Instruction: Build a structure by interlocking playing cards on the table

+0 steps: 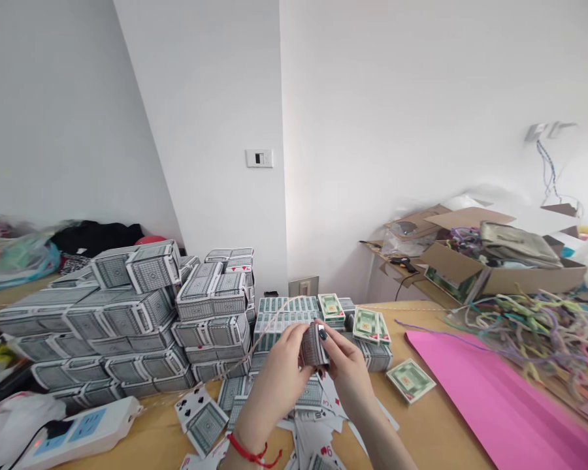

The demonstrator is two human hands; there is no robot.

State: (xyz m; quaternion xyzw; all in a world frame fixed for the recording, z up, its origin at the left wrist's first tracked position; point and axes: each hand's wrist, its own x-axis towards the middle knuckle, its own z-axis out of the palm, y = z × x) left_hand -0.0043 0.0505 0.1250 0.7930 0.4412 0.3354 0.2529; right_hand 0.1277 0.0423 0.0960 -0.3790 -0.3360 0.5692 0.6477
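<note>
Both my hands meet over the middle of the wooden table (pixel 436 424) and grip one deck of playing cards (pixel 313 346) between them. My left hand (pixel 279 378), with a red string round its wrist, closes on the deck's left side. My right hand (pixel 345 369) pinches its right side, dark-nailed fingers on top. Loose cards (pixel 200 411) lie scattered under my wrists. A thin string (pixel 274 320) runs from the deck area up and left.
A big pile of wrapped card decks (pixel 142 326) fills the left. Green boxed decks (pixel 370 324) and one single box (pixel 410 378) lie right of my hands. A pink sheet (pixel 500 405), tangled cords (pixel 534 326), a cardboard box (pixel 500 261) and a power strip (pixel 78 434) surround them.
</note>
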